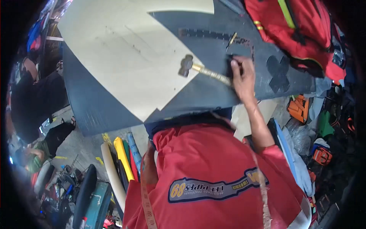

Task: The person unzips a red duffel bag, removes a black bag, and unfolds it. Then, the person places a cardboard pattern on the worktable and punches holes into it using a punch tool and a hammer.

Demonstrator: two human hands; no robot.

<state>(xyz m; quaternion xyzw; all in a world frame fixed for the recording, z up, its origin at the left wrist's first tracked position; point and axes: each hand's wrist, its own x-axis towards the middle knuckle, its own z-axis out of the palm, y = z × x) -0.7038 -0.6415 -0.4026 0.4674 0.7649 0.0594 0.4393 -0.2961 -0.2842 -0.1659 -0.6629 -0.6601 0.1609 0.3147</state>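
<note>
Hammer (207, 72) lies slantwise on the bench (103, 118), its head near the right-hand corner of a cream sheet (126, 53), its handle crossing onto the dark top; the far end of that handle is lost behind the right grip (244, 74), so whether the two touch cannot be told; the fingers are bent, thumb and forefinger close together, beside a small dark object (230, 60) too blurred to name (pinched or merely behind the fingertips, I cannot tell); the left grip is out of sight, so its state cannot be told either; a red bag (297, 34) is cut off by the black rim of the view, as is the cream sheet along the top; a person (38, 101) in dark clothing at the left is only partly shown.

Dull metal makes the hammer's stubby, rounded head, with a yellowish collar and a pale, mottled handle; the sheet is smooth and flat, scuffed with dark streaks, and comes to a point near the front edge; a dark corner-shaped ruler (206, 34), patchily worn, carries pale marks, with a slim brass-coloured tool (231, 40) across it; a flat black piece (278, 74) has a broad X shape; a soft measuring tape (146, 198) hangs over the red shirt (206, 152).
</note>
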